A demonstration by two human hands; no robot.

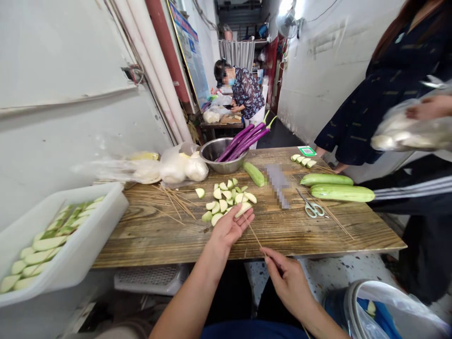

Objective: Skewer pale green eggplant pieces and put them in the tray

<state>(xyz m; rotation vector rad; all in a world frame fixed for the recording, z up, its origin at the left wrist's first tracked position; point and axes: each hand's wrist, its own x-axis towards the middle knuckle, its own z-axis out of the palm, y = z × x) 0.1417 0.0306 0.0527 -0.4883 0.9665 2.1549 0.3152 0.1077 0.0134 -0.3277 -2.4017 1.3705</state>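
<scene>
My left hand (230,228) holds a pale, green-edged zucchini slice (243,208) between thumb and fingers, above the table's front half. In my right hand (287,275) a thin bamboo skewer (254,233) is pinched, its far end reaching the slice. Whether the tip has gone into the slice I cannot tell. Just beyond my left hand lies a heap of cut zucchini pieces (223,205). Loose bamboo skewers (173,200) are spread to the left of the heap. To the right are scissors (313,208) and two whole zucchinis (342,192); a shorter zucchini piece (253,174) lies behind the heap.
A white bin (111,212) of skewered slices stands at the left. Purple eggplants (243,142) rest in a steel bowl (212,153) beside plastic bags (183,167). A lined bucket (353,301) is below right. One person stands at the right with a bag, another further back.
</scene>
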